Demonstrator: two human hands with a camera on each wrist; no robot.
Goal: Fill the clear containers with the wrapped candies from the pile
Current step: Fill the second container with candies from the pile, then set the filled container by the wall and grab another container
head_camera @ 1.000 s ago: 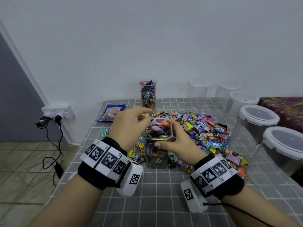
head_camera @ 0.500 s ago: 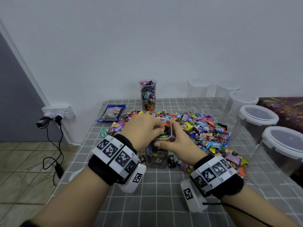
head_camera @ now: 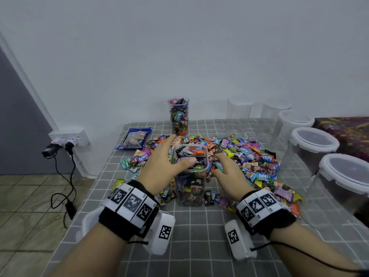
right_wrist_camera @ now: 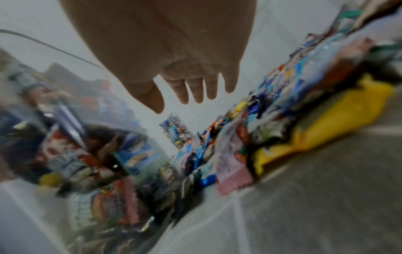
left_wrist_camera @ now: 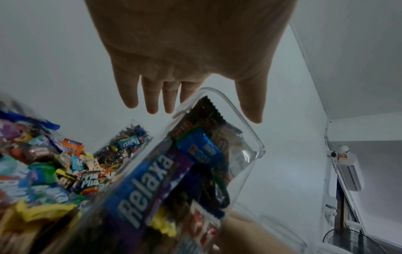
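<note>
Both hands are spread and hold nothing: the left hand (head_camera: 162,166) hangs over the near left corner of the square clear container (head_camera: 190,176), thumb across its rim, while the right hand (head_camera: 227,174) lies just right of it above the candy pile (head_camera: 249,156). Packed to the brim, that container stands upright on the grey checked surface (head_camera: 199,232). Behind stands a filled round jar (head_camera: 178,118); lidded tubs (head_camera: 313,144) line the right edge.

Head camera looks down over both wrists; wrist cameras (very close) share the candy container (head_camera: 189,172).
</note>
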